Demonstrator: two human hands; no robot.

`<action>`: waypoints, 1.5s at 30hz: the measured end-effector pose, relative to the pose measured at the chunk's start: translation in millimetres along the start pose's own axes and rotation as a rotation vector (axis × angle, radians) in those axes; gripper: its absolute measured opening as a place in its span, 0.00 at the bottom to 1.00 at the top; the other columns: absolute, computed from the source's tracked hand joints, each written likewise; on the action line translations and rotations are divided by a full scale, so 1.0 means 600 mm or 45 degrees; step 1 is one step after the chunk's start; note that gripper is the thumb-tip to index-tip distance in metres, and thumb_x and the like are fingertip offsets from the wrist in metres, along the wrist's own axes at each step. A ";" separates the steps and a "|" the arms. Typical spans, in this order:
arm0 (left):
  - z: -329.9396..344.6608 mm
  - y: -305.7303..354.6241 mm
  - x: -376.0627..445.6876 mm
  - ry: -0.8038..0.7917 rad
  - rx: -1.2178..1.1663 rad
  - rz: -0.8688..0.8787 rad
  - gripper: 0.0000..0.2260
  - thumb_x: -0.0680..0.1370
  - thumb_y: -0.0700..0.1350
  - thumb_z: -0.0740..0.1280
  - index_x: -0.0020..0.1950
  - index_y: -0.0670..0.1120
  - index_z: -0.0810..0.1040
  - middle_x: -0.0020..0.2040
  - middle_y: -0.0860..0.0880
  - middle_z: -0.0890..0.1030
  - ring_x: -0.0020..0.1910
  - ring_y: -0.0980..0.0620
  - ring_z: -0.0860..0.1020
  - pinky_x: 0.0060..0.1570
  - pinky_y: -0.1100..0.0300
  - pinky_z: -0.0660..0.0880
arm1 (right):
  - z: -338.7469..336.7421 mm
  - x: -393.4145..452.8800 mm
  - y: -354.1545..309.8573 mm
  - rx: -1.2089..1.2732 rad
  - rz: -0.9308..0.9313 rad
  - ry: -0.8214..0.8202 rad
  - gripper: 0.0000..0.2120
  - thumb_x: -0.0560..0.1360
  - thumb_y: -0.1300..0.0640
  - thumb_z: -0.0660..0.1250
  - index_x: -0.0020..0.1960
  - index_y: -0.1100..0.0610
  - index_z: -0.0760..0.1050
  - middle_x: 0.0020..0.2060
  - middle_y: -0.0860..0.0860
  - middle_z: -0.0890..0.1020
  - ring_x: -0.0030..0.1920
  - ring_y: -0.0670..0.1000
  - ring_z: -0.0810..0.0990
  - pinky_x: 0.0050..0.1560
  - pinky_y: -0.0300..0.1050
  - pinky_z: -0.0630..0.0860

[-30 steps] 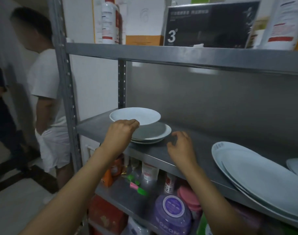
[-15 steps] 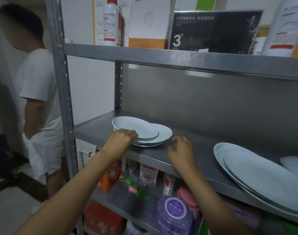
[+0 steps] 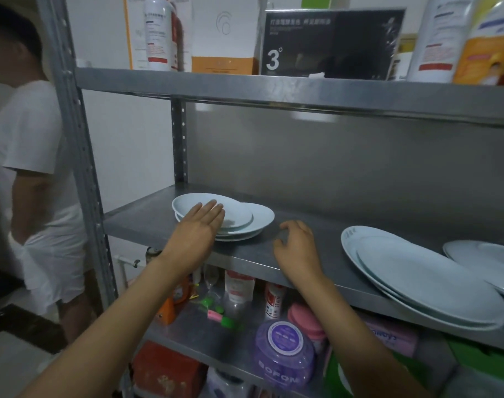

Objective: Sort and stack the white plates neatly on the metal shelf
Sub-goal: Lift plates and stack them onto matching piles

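A small stack of round white plates (image 3: pixel 245 218) sits at the left of the middle metal shelf (image 3: pixel 147 222), its top plate shifted to the left of those under it. My left hand (image 3: pixel 197 228) lies flat with fingers stretched over the near rim of the top plate, holding nothing. My right hand (image 3: pixel 296 245) rests on the shelf just right of the stack, fingers loosely curled, empty. Large oval white plates (image 3: pixel 417 277) lie stacked at the right of the same shelf, with another white plate (image 3: pixel 486 259) partly cut off behind them.
A person in white clothes (image 3: pixel 35 179) stands close to the left of the shelf's upright post (image 3: pixel 72 133). The upper shelf holds bottles and a dark box (image 3: pixel 331 41). The lower shelf holds a purple jar (image 3: pixel 285 351), small bottles and containers.
My left hand lowered the small plate onto the stack, let go of it, and now lies open on its rim. My right hand stayed beside the stack.
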State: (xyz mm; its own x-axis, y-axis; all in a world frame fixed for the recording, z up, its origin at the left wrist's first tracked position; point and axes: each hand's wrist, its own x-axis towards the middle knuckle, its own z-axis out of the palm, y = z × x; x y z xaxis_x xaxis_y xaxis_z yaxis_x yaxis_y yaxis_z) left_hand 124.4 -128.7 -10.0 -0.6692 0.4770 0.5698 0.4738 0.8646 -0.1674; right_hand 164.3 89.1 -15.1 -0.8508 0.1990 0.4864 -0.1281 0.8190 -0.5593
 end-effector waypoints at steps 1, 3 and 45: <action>-0.003 0.009 0.005 0.034 -0.001 0.013 0.30 0.75 0.33 0.63 0.77 0.41 0.60 0.77 0.43 0.59 0.77 0.45 0.54 0.75 0.53 0.45 | -0.006 -0.001 0.000 -0.013 -0.027 0.015 0.18 0.73 0.61 0.62 0.62 0.59 0.73 0.62 0.53 0.74 0.64 0.53 0.69 0.63 0.47 0.69; -0.011 0.033 0.019 0.087 0.015 0.058 0.30 0.74 0.33 0.64 0.76 0.40 0.62 0.76 0.42 0.61 0.77 0.45 0.56 0.74 0.54 0.45 | -0.022 -0.002 0.001 -0.031 -0.069 0.049 0.18 0.72 0.62 0.62 0.62 0.60 0.73 0.62 0.54 0.74 0.65 0.54 0.68 0.64 0.47 0.68; -0.055 0.848 0.204 0.218 -0.604 0.268 0.24 0.76 0.34 0.60 0.73 0.37 0.66 0.73 0.42 0.68 0.77 0.44 0.57 0.74 0.55 0.50 | -0.568 -0.080 0.588 -0.491 0.164 -0.402 0.34 0.73 0.59 0.66 0.76 0.51 0.58 0.75 0.53 0.61 0.75 0.54 0.57 0.74 0.47 0.56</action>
State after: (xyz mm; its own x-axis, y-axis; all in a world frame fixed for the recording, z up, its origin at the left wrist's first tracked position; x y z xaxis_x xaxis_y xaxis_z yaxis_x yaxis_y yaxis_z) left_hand 302.2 364.3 1.0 -0.4479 0.5655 0.6925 0.8203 0.5680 0.0667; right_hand 333.5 552.1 -6.7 -0.9673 0.1882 0.1702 0.1347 0.9492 -0.2843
